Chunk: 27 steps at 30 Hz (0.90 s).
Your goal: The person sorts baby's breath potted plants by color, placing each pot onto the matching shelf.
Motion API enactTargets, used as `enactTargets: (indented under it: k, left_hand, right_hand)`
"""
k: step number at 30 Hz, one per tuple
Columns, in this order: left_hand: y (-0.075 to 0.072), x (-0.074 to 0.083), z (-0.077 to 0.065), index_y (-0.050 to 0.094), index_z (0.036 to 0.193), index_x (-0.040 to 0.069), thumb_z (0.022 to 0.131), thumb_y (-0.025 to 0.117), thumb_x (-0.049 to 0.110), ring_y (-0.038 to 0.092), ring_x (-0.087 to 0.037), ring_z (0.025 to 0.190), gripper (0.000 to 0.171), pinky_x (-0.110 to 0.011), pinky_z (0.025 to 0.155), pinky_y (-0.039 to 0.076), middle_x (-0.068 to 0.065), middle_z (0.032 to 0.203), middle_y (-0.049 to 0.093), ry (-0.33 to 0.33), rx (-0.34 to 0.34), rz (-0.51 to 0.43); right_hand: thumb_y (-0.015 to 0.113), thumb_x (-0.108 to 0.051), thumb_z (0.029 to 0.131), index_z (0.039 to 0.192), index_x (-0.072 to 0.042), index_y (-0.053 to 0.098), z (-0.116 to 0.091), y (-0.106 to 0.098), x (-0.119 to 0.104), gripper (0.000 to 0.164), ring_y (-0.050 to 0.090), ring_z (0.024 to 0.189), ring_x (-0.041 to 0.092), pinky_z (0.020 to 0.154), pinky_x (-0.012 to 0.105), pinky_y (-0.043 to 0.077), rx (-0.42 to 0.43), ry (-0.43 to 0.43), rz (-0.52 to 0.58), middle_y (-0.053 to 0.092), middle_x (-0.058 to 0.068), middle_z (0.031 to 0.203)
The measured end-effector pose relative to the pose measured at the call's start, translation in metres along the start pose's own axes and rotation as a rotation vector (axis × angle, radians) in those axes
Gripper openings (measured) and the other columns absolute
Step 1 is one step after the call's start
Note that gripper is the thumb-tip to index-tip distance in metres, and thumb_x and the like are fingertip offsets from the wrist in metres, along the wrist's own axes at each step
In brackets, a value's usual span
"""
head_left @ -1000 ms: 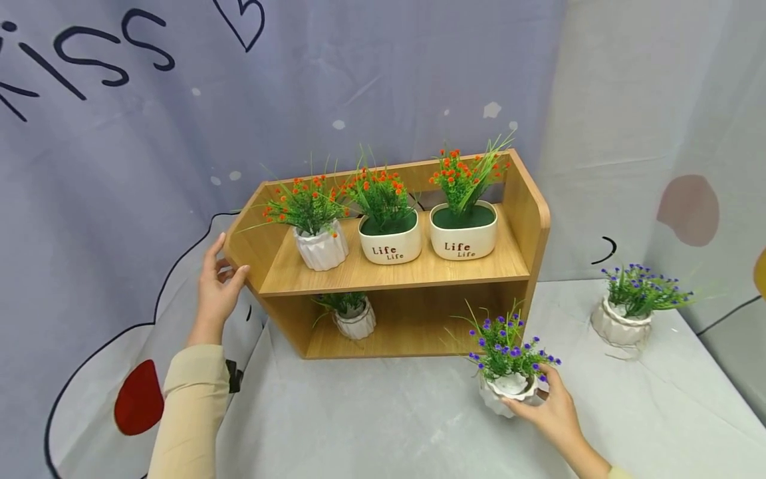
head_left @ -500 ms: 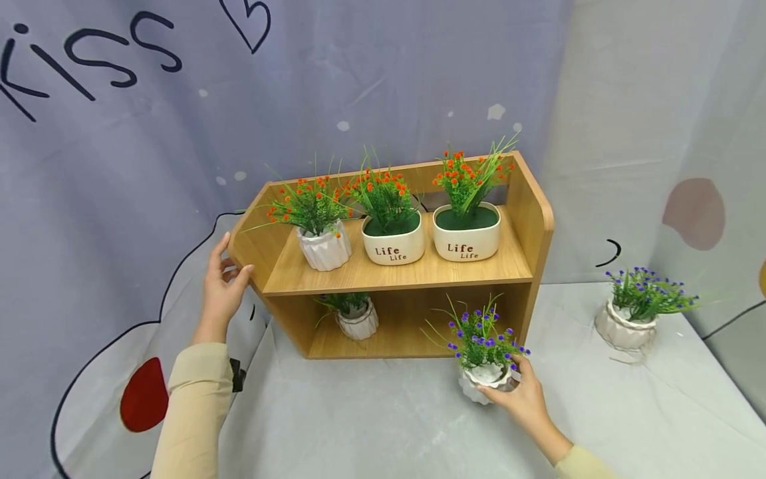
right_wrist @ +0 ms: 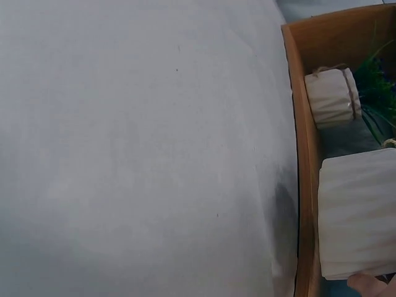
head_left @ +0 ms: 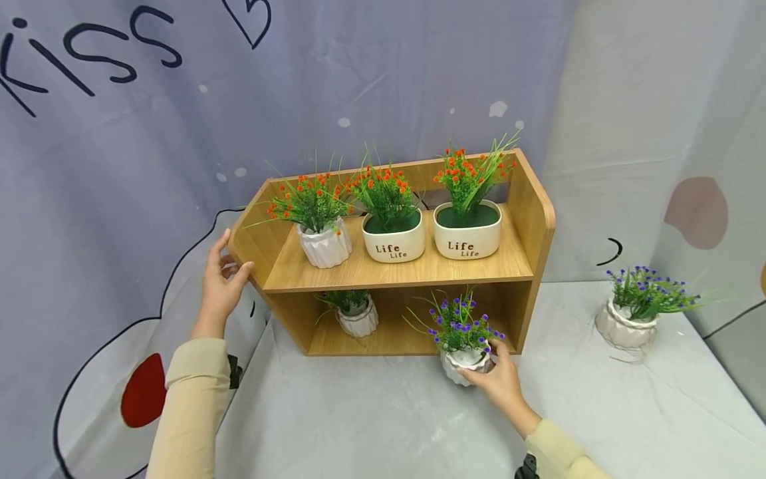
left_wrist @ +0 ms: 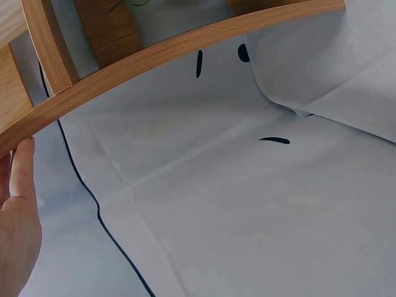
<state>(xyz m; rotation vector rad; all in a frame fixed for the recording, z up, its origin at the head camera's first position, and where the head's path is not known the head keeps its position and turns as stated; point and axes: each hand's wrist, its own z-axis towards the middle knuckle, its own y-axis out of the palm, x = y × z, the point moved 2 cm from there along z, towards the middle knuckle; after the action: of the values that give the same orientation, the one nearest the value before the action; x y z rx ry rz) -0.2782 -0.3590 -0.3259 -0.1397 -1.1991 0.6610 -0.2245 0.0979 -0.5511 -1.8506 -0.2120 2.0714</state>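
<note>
My right hand (head_left: 499, 386) holds a white ribbed pot (head_left: 463, 366) by its rim and side, in front of the lower right of the wooden shelf (head_left: 407, 284). Purple flowers and green grass (head_left: 459, 322) fill this pot. The pot's pale wall (right_wrist: 357, 213) lies over the shelf's edge in the right wrist view, with a fingertip below it. My left hand (head_left: 221, 286) touches the shelf's left side panel with thumb and fingers. In the left wrist view, fairly straight fingers (left_wrist: 23, 170) meet the panel's curved edge (left_wrist: 185, 37).
On the upper tier stand a ribbed white pot (head_left: 325, 246) and two oval "Life" pots (head_left: 393, 245), all with orange flowers. Another small pot (head_left: 359, 320) sits at the lower tier's left. A purple-flowered pot (head_left: 625, 326) stands right on the grey-white tabletop (head_left: 371, 419).
My right hand has carried the purple-flowered pot leftward and closer to the lower tier. The left hand stays at the shelf's side panel. The camera view has shifted slightly.
</note>
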Motion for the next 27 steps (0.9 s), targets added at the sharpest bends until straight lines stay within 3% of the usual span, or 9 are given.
enactTargets:
  k: [9, 16, 27]
  left_hand:
    - [-0.001, -0.007, -0.001, 0.022, 0.152, 0.026, 0.094, 0.057, 0.004, 0.049, -0.001, 0.085, 0.071, -0.007, 0.065, 0.048, 0.003, 0.108, 0.043, 0.025, 0.005, 0.004]
    - [-0.002, -0.007, 0.000, 0.024, 0.151, 0.023, 0.093, 0.058, 0.002, 0.049, -0.001, 0.083, 0.071, -0.006, 0.064, 0.047, -0.003, 0.111, 0.045, 0.043, 0.014, -0.010]
    - [0.001, -0.008, 0.002, 0.023, 0.152, 0.026, 0.093, 0.057, 0.003, 0.049, -0.001, 0.087, 0.071, -0.005, 0.066, 0.046, 0.005, 0.109, 0.042, 0.060, 0.017, 0.026]
  right_hand:
    - [0.087, -0.013, 0.066, 0.133, 0.011, 0.038, 0.009, 0.015, 0.010, 0.086, 0.052, 0.112, 0.038, 0.089, 0.042, 0.050, 0.002, 0.032, -0.004, 0.051, 0.028, 0.124]
    - [0.089, -0.010, 0.061, 0.130, 0.010, 0.042, 0.016, 0.021, 0.014, 0.085, 0.053, 0.113, 0.041, 0.095, 0.051, 0.046, 0.018, -0.040, 0.012, 0.053, 0.029, 0.123]
    - [0.088, -0.021, 0.065, 0.132, 0.008, 0.041, 0.032, 0.027, 0.011, 0.087, 0.050, 0.118, 0.043, 0.097, 0.054, 0.044, -0.010, -0.037, -0.068, 0.050, 0.029, 0.129]
